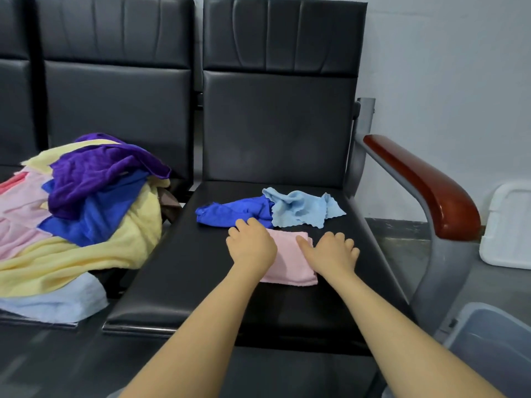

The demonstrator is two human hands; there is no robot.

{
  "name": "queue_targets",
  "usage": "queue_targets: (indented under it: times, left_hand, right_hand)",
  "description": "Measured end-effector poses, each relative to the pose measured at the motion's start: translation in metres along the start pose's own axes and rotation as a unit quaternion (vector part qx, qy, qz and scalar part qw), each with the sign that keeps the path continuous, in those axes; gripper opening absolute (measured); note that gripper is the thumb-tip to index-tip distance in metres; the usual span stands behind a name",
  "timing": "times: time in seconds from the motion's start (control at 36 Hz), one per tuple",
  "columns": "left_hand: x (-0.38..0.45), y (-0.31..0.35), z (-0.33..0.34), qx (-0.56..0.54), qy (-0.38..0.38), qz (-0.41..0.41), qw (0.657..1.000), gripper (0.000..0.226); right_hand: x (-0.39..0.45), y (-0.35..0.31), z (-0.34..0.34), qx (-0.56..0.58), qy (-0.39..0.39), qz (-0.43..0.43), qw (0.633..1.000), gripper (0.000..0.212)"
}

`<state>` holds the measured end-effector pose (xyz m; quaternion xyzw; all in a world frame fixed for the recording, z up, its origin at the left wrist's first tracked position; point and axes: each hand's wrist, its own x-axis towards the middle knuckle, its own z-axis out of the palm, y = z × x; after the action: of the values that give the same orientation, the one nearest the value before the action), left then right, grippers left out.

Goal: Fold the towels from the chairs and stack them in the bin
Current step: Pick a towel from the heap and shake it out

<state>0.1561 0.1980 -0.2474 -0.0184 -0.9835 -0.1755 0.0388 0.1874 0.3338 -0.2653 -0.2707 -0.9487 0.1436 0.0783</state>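
While the folded pink towel (290, 262) lies on the chair seat (201, 282), both hands rest on it released, left hand (251, 245) and right hand (330, 251), and should press its edges square before carrying it to the bin (488, 340).

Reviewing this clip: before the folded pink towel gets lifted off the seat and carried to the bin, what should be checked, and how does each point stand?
1. Pink towel folded into a compact rectangle: ok.
2. Left hand and right hand both on it: ok, though they rest on it, no grip yet.
3. Dark blue towel and light blue towel clear of it: not ok, dark blue touches its far edge.
4. Grey bin within reach at right: ok.
5. Bin contents: cannot tell.
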Motion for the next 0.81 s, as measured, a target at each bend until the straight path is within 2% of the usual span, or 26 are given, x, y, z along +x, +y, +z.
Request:
queue_targets:
  times: [0.11,0.19,0.28,0.39,0.44,0.5,0.58,0.81]
  left_hand:
    - [0.003,-0.010,0.011,0.040,-0.030,-0.028,0.998,0.042]
    - [0.003,-0.015,0.018,0.058,-0.039,-0.029,0.997,0.044]
    - [0.003,-0.017,0.020,0.048,-0.040,-0.025,0.998,0.036]
    - [0.003,-0.017,0.015,-0.005,-0.032,-0.001,0.999,0.030]
    - [0.001,-0.015,0.011,-0.031,-0.028,0.008,0.999,0.035]
    - [-0.001,-0.013,0.007,-0.028,-0.009,0.019,0.999,0.038]
    - [-0.005,-0.009,-0.002,-0.011,0.027,0.033,0.999,0.038]
    - [-0.010,0.002,-0.029,-0.032,0.085,0.086,0.992,0.035]
  right_hand:
    - [-0.001,-0.006,0.005,-0.083,-0.007,0.007,0.997,0.079]
    - [-0.001,-0.014,0.010,-0.092,-0.026,-0.005,0.995,0.072]
    - [-0.001,-0.022,0.011,-0.065,-0.056,-0.023,0.996,0.058]
    - [-0.002,-0.025,0.005,-0.035,-0.044,-0.063,0.996,0.043]
    - [-0.004,-0.024,0.001,0.026,-0.043,-0.068,0.996,0.037]
    - [-0.007,-0.026,-0.004,0.135,-0.049,-0.058,0.988,0.032]
    - [-0.012,-0.030,-0.016,0.202,-0.016,-0.061,0.977,0.029]
    - [-0.030,-0.032,-0.062,0.159,0.117,-0.092,0.976,0.032]
